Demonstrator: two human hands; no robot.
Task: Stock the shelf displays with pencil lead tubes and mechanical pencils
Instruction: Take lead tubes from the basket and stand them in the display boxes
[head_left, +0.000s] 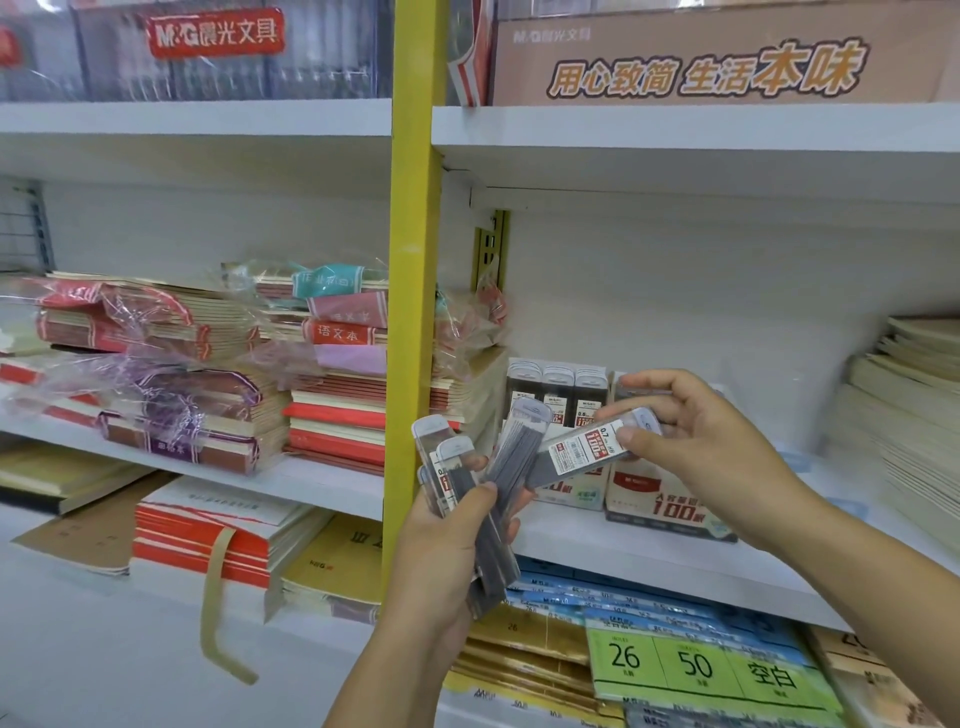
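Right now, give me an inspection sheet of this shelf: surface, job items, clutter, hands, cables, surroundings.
Surface: white shelf, partly stocked.
Job's things: display box on the shelf; row of upright tubes at its left; fanned bundle of lead tubes; single tube labelled 0.7 HB.
Clutter: notebook stacks in torn plastic wrap, left bay.
Hands: left hand grips the bundle; right hand pinches the single tube.
Cables: nothing seen.
Surroundings: yellow post between bays; green-labelled packs below.

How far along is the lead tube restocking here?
Done: at least three dark white-capped lead tubes stand in the red-and-white cardboard display box. In hand: the right hand pinches one clear labelled tube near the box; the left hand grips a fan of clear tubes. Left: those tubes; no mechanical pencils are in view.
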